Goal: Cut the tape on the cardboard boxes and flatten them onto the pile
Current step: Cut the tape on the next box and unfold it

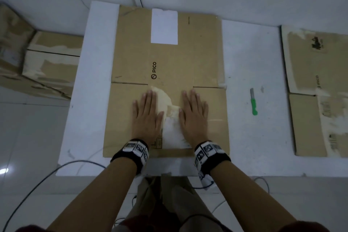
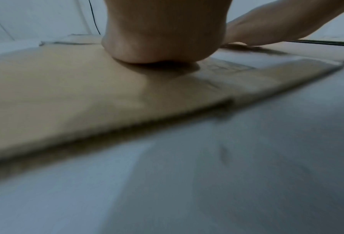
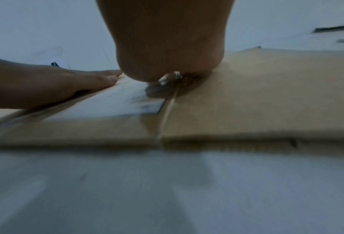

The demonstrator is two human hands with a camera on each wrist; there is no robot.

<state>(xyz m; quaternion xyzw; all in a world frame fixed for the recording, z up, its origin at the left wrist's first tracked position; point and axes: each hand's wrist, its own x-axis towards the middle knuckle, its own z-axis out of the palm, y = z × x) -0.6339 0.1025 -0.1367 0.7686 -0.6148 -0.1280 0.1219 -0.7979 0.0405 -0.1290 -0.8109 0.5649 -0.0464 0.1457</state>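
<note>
A flattened brown cardboard box (image 1: 203, 58) with a white label and a PICO mark lies on the white table (image 1: 250, 137). My left hand (image 1: 146, 114) and right hand (image 1: 194, 112) press flat on its near flaps, fingers straight, either side of a torn white label (image 1: 174, 133). A green-handled knife (image 1: 253, 102) lies on the table to the right, held by no hand. In the left wrist view my left palm heel (image 2: 163, 39) bears on the cardboard (image 2: 67, 88). In the right wrist view my right palm heel (image 3: 167, 47) presses the cardboard (image 3: 257, 95), with the left hand (image 3: 47, 88) beside it.
A pile of flattened boxes (image 1: 316, 90) lies at the table's right end. Unflattened boxes (image 1: 47, 62) stand on the floor to the left. Cables (image 1: 47, 175) run over the floor by the table's near edge.
</note>
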